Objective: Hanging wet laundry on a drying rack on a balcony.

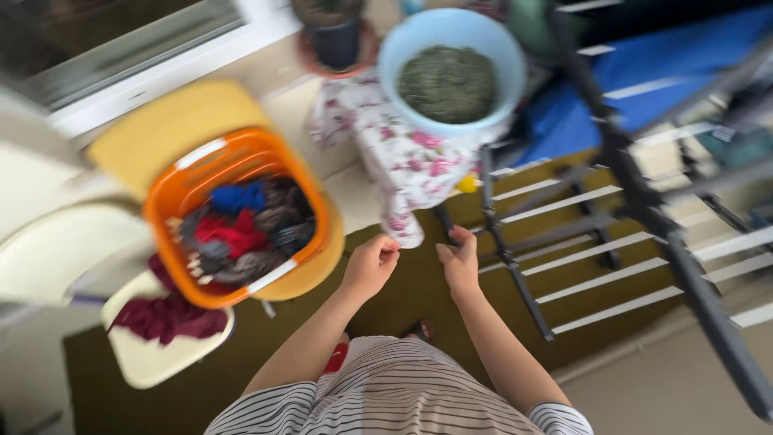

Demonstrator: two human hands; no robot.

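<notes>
Both hands meet at the lower hem of one floral cotton cloth [403,161], soft and crumpled, draped below a round blue plastic tub [451,68]. The left hand [370,264] is curled nearly closed, pinching it; the right hand [460,262] is half-curled, its grip unclear. One slatted orange laundry basket [241,213] sits left, one metal drying rack [612,234] right.

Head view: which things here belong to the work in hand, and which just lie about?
In hand:
left hand and right hand, near the floral cloth
drying rack
orange laundry basket

Lying about:
blue bucket
dark plant pot
maroon cloth
</notes>
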